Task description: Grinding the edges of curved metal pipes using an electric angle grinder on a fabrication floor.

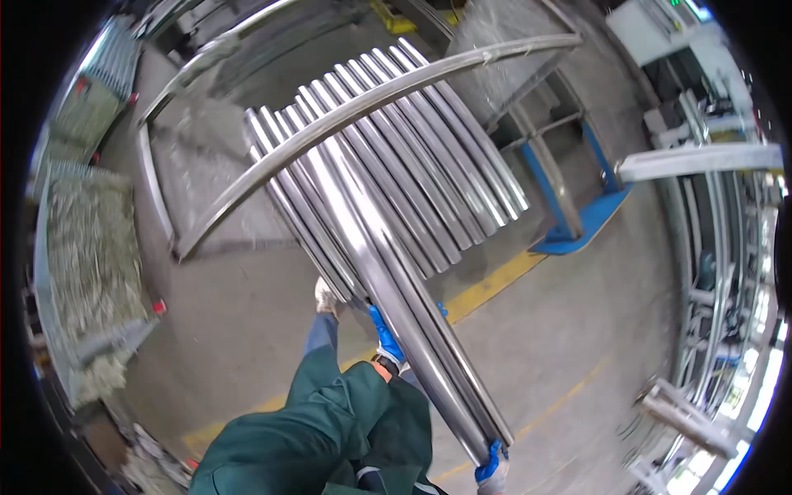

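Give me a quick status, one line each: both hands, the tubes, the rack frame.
Left hand in blue glove: gripping the tubes from below.
Right hand in blue glove: gripping the tubes' near end.
Shiny steel tubes: held off the floor, slanting away.
Curved grey metal bar: crossing over the tubes.

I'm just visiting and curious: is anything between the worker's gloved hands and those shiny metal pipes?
No. The left hand and the right hand, both in blue gloves, already grip the long pipes directly. Nothing visible sits between gloves and metal. A curved metal rail crosses the pipes' far part.
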